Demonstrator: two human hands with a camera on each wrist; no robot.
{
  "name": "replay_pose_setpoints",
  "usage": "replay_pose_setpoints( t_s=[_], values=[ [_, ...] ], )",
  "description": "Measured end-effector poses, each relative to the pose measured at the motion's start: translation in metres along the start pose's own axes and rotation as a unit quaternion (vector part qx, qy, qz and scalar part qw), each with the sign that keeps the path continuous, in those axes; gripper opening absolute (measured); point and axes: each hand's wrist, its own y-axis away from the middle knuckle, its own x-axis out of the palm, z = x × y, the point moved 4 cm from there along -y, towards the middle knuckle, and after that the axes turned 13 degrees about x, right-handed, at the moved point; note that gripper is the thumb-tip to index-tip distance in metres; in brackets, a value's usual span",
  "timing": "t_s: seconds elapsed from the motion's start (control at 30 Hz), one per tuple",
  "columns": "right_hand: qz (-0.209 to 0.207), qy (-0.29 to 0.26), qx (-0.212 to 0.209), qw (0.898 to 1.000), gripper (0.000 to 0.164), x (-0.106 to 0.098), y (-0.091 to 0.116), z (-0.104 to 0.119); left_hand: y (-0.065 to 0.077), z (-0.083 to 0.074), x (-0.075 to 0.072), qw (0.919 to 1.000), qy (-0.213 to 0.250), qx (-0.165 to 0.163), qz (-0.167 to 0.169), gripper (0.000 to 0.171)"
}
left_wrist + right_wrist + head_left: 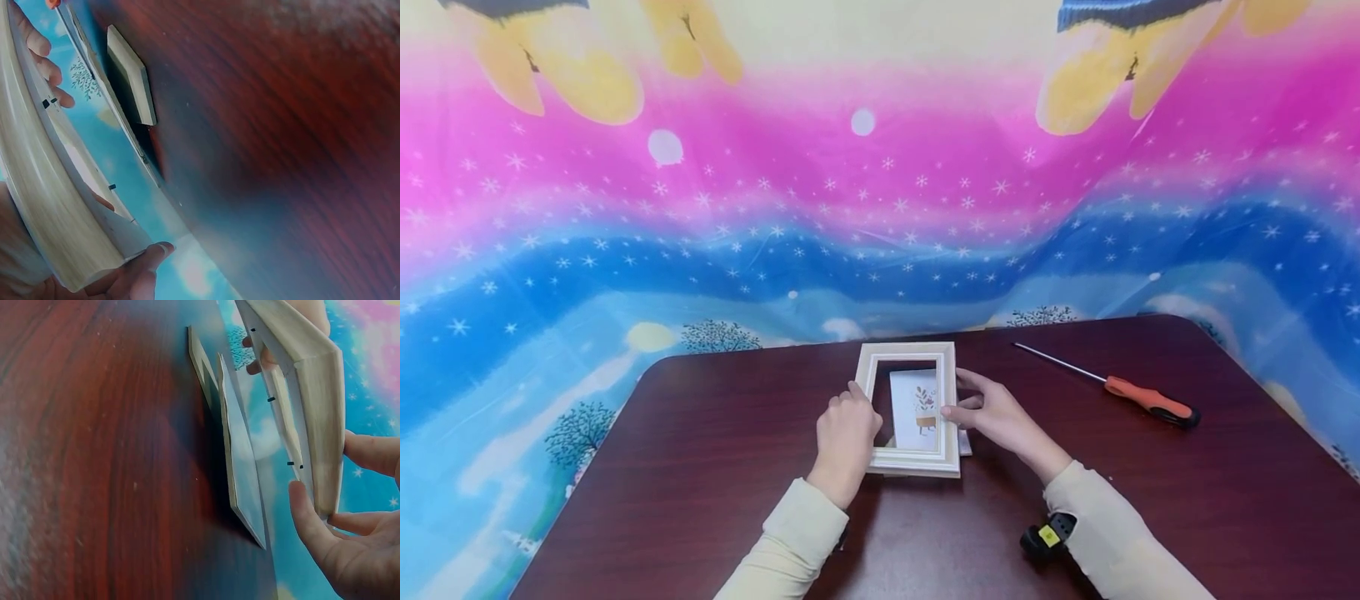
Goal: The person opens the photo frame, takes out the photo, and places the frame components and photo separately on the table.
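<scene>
A cream picture frame [917, 462], its opening without a pane or backing, is held up over the table by both hands. My left hand [847, 437] grips its left side; in the left wrist view, fingers [159, 250] curl round its edge. On the right side, my right hand [996, 417] pinches the frame between thumb and fingers. Small dark tabs [290, 464] line the frame's back. Through the opening shows a white card [906, 408] printed with a potted plant. It lies on a thin board [231, 481] below, apart from the frame, with a beige piece [139, 78] under it.
An orange and black screwdriver [1150, 402] lies at the right of the dark red wooden table [737, 475], its shaft pointing to the back left. A printed cloth [820, 208] hangs behind the table's far edge. A black device [1045, 537] is on my right wrist.
</scene>
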Motion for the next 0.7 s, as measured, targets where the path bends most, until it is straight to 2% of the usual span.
replay_pose_setpoints(
  t_s=[0.2, 0.33, 0.6, 0.7],
  values=[
    [-0.016, 0.011, 0.003, 1.0, 0.072, 0.004, 0.0, 0.001, 0.003, 0.004, 0.0, 0.9998, 0.018, -0.004, 0.013, 0.047],
    [-0.022, 0.02, 0.011, 0.999, 0.072, 0.011, -0.002, 0.004, 0.005, 0.013, 0.001, 0.9997, 0.021, -0.002, 0.01, 0.048],
    [-0.023, -0.008, 0.023, 0.999, 0.069, 0.039, -0.012, 0.017, 0.018, 0.042, 0.0, 0.9995, 0.032, 0.003, 0.001, 0.047],
    [-0.017, -0.024, 0.017, 0.999, 0.069, 0.052, -0.015, 0.024, 0.024, 0.055, -0.002, 0.9997, 0.02, 0.016, -0.002, 0.046]
  ],
)
